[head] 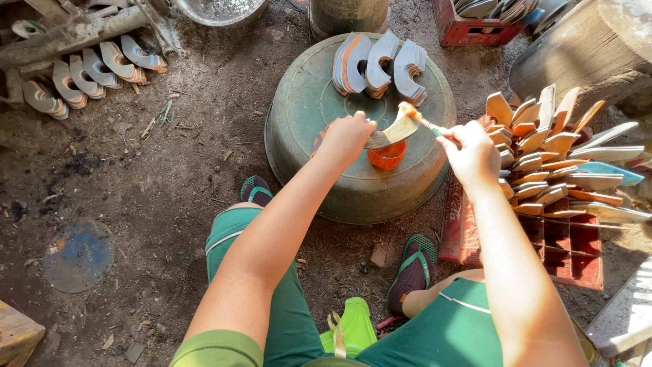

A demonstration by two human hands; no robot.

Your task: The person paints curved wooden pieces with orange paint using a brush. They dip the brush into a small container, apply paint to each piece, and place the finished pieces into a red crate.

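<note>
An overturned green basin (305, 129) stands on the dirt floor before my knees. It carries stacks of curved grey pieces (379, 64) and a small orange cup (387, 156). A red crate (564, 248) full of pieces is at my right. My left hand (345, 138) grips one curved pale piece (394, 130) above the cup. My right hand (471, 153) is closed around a brush (422, 122) that touches it.

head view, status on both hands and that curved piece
Left hand gripping curved sole-shaped piece. Right hand holding brush, tip on the piece. Orange cup right below, on upturned green basin. Nothing blocking.
</note>
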